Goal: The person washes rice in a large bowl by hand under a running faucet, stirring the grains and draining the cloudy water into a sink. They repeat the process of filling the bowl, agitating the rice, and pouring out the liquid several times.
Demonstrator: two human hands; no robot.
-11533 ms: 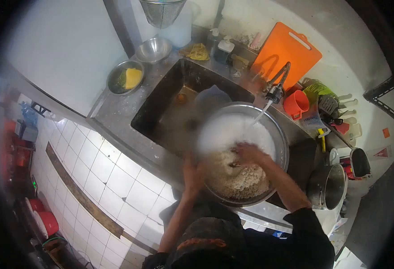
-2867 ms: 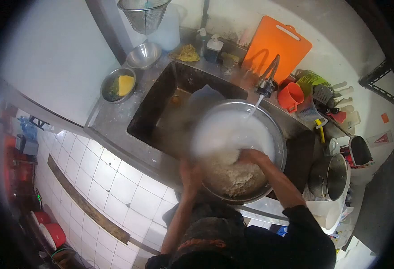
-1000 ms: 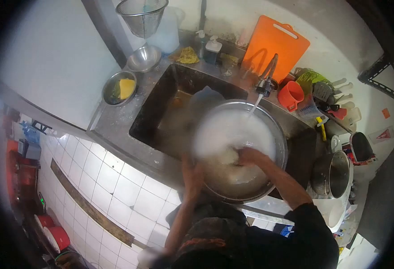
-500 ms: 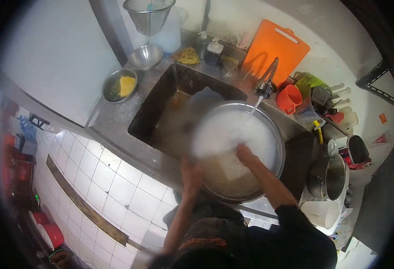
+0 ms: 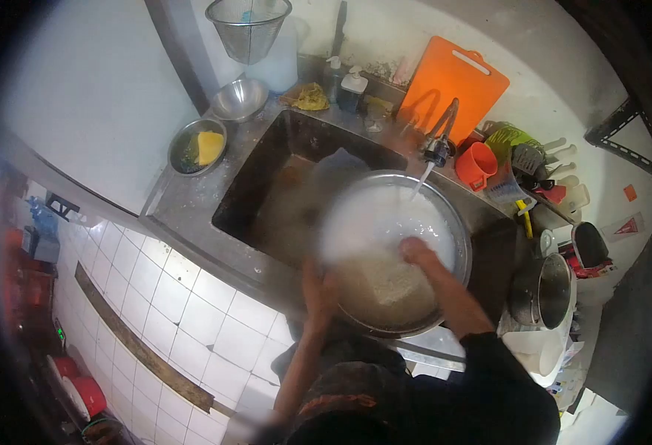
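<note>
A large metal bowl (image 5: 464,230) stands over the sink, full of milky water (image 5: 367,222) with a pale grainy mass, like rice (image 5: 385,285), towards its near side. My left hand (image 5: 320,291) grips the bowl's left rim, its fingers partly blurred. My right hand (image 5: 418,252) dips into the cloudy water near the middle, and its fingertips are hidden there. From the faucet (image 5: 438,148) a stream of water runs into the far side of the bowl.
The left sink basin (image 5: 266,200) holds murky water. Left of it sit a bowl with a yellow sponge (image 5: 208,147) and another metal bowl (image 5: 240,99). An orange cutting board (image 5: 456,89) leans behind the faucet. A red mug (image 5: 477,165) and a pot (image 5: 552,291) stand at right.
My right hand has shifted slightly to the right and the pale grains around it have been stirred. My left hand stays at the rim. Water keeps running.
</note>
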